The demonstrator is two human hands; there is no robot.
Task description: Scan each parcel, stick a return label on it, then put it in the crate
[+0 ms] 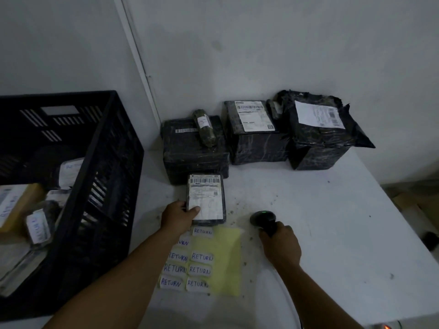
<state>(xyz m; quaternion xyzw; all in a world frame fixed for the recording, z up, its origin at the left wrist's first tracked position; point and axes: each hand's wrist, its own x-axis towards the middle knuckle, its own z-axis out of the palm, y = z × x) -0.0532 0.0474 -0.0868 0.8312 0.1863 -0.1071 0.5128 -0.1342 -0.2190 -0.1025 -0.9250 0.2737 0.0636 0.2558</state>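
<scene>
**A:** Parcel (206,198), small and flat, wrapped in black, shipping label facing up. It sits on the white table (320,210), just in front of the leftmost big box (193,150). From my remote seat I see the left hand (178,216) holding its near left corner, thumb on top.

**B:** And the right hand?

**A:** Right hand (280,245) is wrapped around the scanner (263,220) handle; a green light shows on the head. Scanner is off to the right of the parcel, not touching it.

**B:** Labels?

**A:** Yellow sheet (218,260) just below the parcel, white stickers reading RETURN along its left side.

**B:** Crate?

**A:** Black crate (104,186) at left. It holds several parcels, some with RETURN stickers, I think; it is dim in there.
</scene>
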